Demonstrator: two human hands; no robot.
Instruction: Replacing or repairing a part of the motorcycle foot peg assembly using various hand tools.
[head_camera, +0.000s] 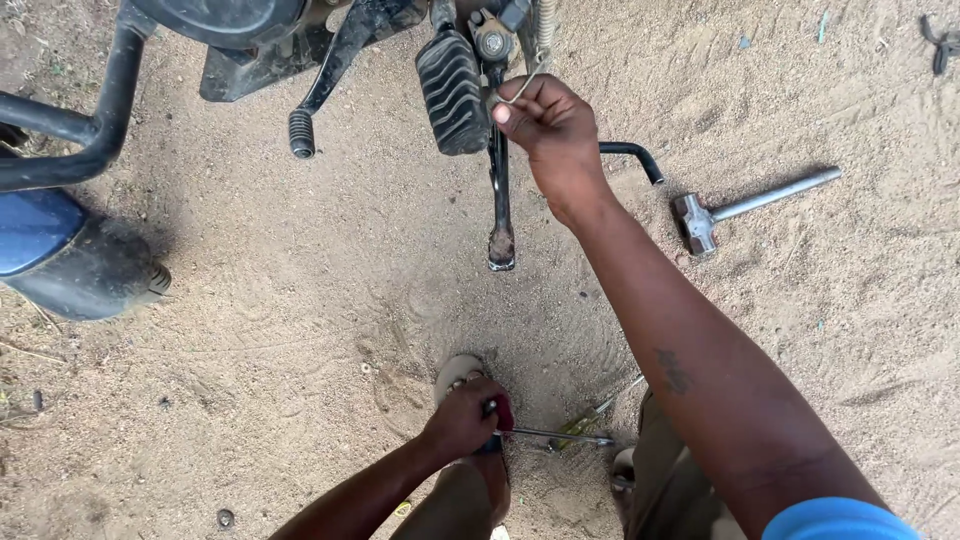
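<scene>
The right hand (553, 125) reaches up to the underside of a motorcycle, fingers pinched closed on a thin bent metal wire hook (520, 88) just beside the ribbed black rubber footrest (452, 92). Below that hand hangs one slim black steel side stand (500, 205), its foot resting on the sandy ground (300, 300), which is loose, grainy and marked with tread prints. The left hand (462, 418) is low in the view, closed around the dark red handle of a screwdriver (540, 432), whose thin shiny shaft points right, close above the sand. A second screwdriver (590, 422) with a yellowish-green handle lies just beside it. One bare metal T-shaped socket wrench (745, 208) lies on the sand well to the right. A round-tipped black gear lever (303, 130) hangs at upper left.
</scene>
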